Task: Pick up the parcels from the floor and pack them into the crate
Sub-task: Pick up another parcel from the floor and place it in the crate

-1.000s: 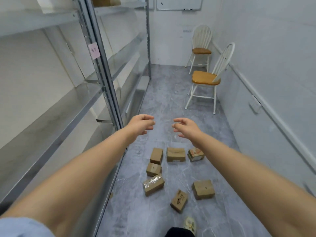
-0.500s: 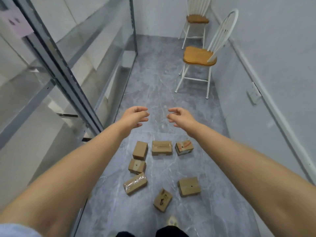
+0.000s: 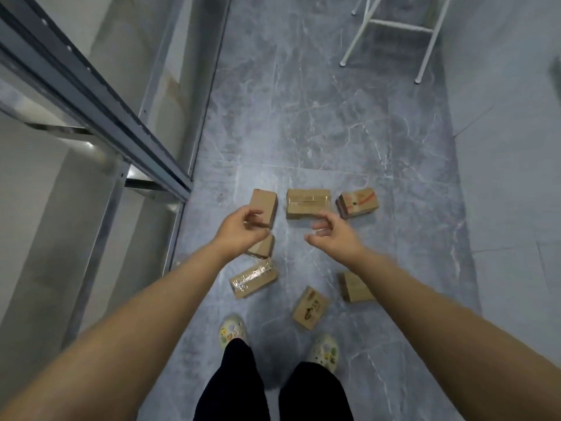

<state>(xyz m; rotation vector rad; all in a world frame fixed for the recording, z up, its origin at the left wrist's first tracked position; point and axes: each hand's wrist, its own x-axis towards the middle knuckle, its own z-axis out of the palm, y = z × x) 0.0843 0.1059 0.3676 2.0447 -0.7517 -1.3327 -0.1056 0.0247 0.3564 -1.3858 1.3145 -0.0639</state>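
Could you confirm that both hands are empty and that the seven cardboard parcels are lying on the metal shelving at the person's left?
Not quite: the parcels lie on the grey floor, not on the metal shelving. The head view shows all seven there, just ahead of the person's feet. The rest is right: the left hand and the right hand hold nothing.

Metal shelving (image 3: 100, 95) left; white chair legs (image 3: 391, 25) (far end).
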